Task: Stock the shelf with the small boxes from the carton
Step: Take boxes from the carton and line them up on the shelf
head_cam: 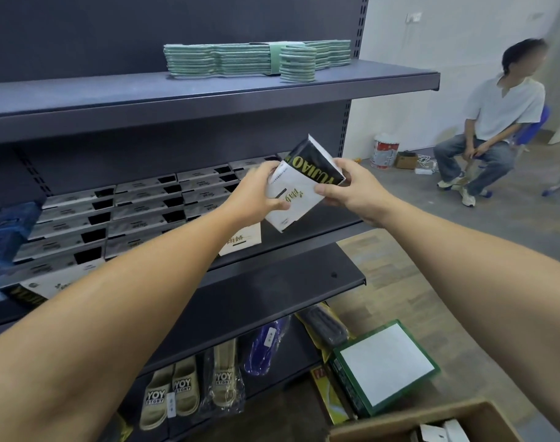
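A small black-and-white box (304,183) is tilted in the air in front of the middle shelf (304,247), held by both hands. My left hand (259,193) grips its left side and my right hand (352,189) grips its right side. Rows of the same boxes (138,212) lie flat on the middle shelf to the left. One more box (240,242) lies right below the held one. The brown carton (415,424) stands open at the bottom right, with white boxes (444,432) inside.
Stacked green packs (256,60) sit on the top shelf. Blue packs (7,231) lie at the middle shelf's left end. Slippers (182,393) fill the lowest level. A green-edged box (385,365) lies on the floor. A person (492,122) sits at the right by a paint can (385,151).
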`<control>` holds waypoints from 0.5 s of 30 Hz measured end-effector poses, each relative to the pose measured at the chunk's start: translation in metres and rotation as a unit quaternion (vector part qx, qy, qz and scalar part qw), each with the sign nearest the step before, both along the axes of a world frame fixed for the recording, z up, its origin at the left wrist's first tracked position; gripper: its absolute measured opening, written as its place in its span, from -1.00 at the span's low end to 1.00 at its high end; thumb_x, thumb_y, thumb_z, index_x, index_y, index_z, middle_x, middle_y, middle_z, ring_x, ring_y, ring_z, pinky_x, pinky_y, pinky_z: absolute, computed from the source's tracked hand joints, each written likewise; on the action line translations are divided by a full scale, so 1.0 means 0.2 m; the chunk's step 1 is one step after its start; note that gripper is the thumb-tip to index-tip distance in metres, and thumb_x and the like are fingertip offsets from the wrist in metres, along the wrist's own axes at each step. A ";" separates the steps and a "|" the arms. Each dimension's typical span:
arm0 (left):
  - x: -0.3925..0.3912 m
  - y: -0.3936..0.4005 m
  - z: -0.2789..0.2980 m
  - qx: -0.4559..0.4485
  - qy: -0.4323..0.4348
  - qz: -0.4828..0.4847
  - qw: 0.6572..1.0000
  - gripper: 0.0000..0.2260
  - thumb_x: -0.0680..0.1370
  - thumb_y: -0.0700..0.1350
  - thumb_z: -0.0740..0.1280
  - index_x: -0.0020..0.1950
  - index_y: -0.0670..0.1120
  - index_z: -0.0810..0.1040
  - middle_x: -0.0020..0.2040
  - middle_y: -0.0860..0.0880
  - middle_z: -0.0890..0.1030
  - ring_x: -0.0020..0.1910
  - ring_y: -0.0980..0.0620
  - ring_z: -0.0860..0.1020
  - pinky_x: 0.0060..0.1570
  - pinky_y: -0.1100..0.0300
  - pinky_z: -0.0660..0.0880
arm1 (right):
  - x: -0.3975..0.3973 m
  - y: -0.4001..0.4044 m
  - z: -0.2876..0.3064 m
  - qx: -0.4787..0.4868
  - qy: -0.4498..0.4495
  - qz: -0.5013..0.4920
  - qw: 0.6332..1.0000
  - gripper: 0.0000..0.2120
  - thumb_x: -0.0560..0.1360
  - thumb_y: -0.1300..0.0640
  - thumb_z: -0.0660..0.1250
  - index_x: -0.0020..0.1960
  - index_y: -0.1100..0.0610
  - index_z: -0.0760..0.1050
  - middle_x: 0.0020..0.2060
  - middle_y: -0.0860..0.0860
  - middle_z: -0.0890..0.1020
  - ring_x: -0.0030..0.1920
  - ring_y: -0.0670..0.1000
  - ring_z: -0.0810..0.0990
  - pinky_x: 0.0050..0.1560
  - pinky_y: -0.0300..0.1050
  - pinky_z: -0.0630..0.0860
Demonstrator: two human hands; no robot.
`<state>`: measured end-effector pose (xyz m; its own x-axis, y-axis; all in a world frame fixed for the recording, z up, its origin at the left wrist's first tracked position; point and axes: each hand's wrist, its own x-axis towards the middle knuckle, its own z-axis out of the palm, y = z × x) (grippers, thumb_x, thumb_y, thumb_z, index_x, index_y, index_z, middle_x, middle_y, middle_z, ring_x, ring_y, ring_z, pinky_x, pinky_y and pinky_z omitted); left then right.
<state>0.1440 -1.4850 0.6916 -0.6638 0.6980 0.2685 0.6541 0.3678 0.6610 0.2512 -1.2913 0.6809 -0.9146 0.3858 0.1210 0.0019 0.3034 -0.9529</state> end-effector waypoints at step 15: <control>0.05 0.06 0.15 -0.068 0.186 0.081 0.977 -0.60 0.36 -0.07 0.57 0.13 -0.09 0.57 0.10 -0.03 0.59 0.11 -0.08 0.51 0.07 0.00 0.47 | -0.04 -0.01 0.09 0.617 0.006 -0.108 0.780 0.05 0.30 0.03 0.59 0.59 -0.06 0.00 0.56 0.04 0.08 0.41 0.31 0.28 0.22 0.25 0.48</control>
